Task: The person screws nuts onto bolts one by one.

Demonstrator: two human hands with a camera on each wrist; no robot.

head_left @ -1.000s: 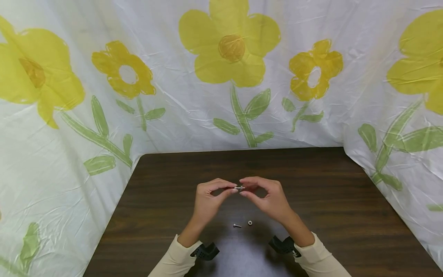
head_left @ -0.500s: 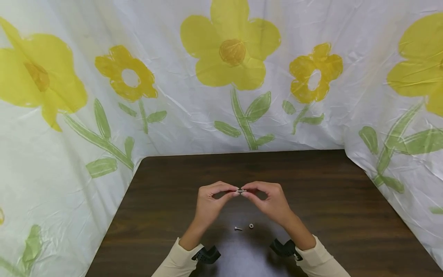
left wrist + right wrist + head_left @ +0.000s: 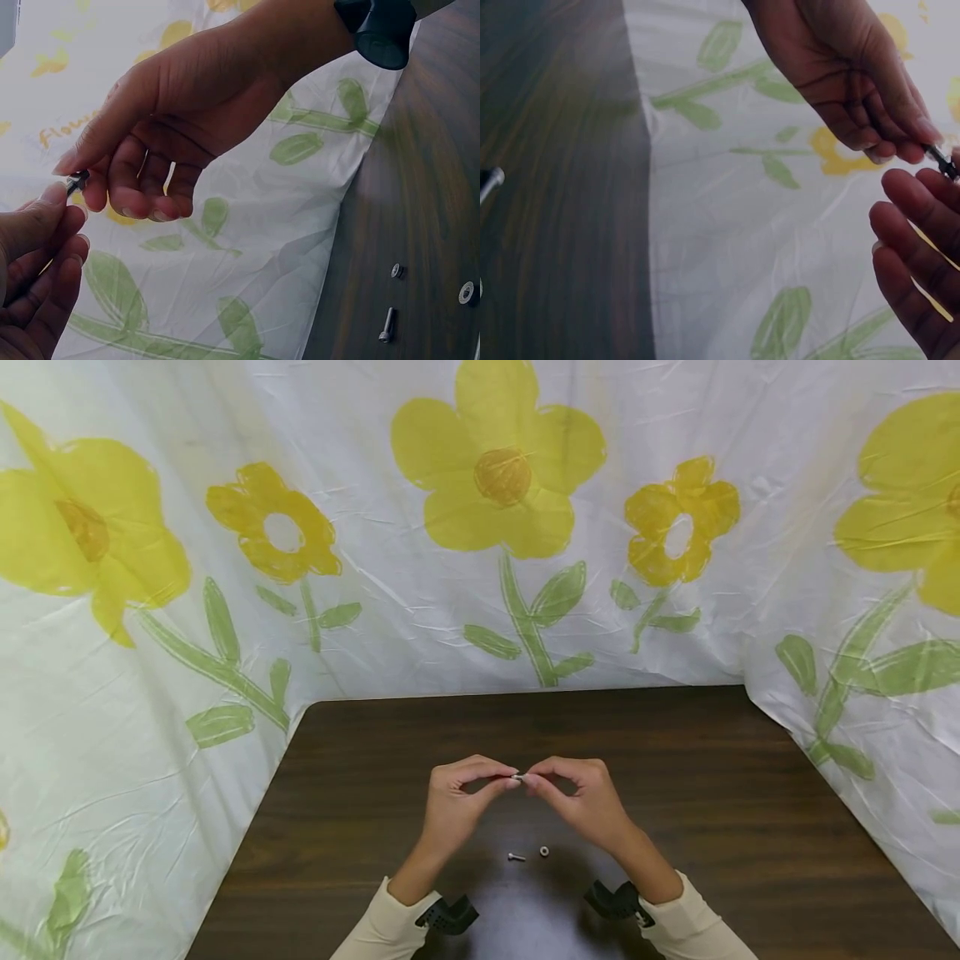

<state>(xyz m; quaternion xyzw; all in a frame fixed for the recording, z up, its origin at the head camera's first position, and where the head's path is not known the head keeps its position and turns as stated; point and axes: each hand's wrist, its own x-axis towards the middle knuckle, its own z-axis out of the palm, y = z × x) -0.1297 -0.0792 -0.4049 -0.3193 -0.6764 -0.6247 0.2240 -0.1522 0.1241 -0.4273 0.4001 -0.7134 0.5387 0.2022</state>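
Note:
In the head view my left hand (image 3: 452, 797) and right hand (image 3: 596, 797) meet at the fingertips over the table's middle. Between them is a small metal bolt (image 3: 518, 777), mostly covered by fingers. My left thumb and index finger pinch one end of its shank (image 3: 936, 155). A wider dark piece, seemingly a nut (image 3: 950, 170), sits on the bolt toward the right hand, whose thumb and index finger pinch it in the left wrist view. Below the hands lie a loose screw (image 3: 517, 857) and a small metal ring-shaped nut or washer (image 3: 544, 852).
The dark wood table (image 3: 360, 843) spreads around the hands. A white curtain (image 3: 375, 635) printed with yellow flowers hangs along its back and sides. Another, larger ring-shaped metal piece (image 3: 468, 292) lies near the screw in the left wrist view.
My right fingertips, apart around the bolt's end a second ago, have closed in and now pinch there. Less of the bolt shows. The left hand keeps its hold.

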